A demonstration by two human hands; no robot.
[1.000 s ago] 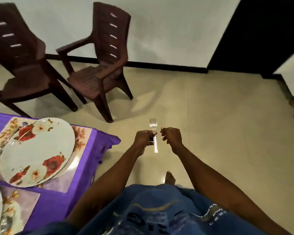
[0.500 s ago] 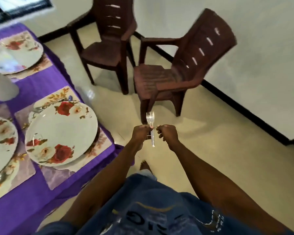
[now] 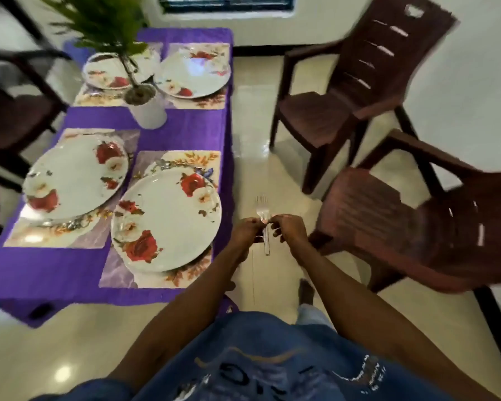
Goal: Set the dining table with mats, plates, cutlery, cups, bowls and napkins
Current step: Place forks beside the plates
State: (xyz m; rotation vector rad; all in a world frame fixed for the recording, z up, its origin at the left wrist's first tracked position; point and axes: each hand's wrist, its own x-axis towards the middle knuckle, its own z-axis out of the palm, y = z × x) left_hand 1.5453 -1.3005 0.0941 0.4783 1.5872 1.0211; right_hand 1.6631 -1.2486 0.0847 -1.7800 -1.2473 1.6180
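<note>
Both hands meet before the body, arms outstretched: left hand (image 3: 248, 230) and right hand (image 3: 287, 228) each pinch the forks (image 3: 262, 211). Tines point upward, beside the table (image 3: 185, 134).

Purple tablecloth (image 3: 185, 134), white plates (image 3: 168, 227) with red roses, floral mats (image 3: 185, 159), silver forks (image 3: 262, 211), dark brown chairs (image 3: 359, 91), white plant pot (image 3: 148, 111)

A strip of bare floor (image 3: 261, 134) ran between the table's right edge (image 3: 228, 175) and two brown chairs (image 3: 344, 91), and there was room to pass. The near chair (image 3: 411, 224) crowded in close on the right. On the table, a potted plant (image 3: 145, 105) blocked the middle and four plates (image 3: 168, 224) filled the mats (image 3: 122, 273).
</note>
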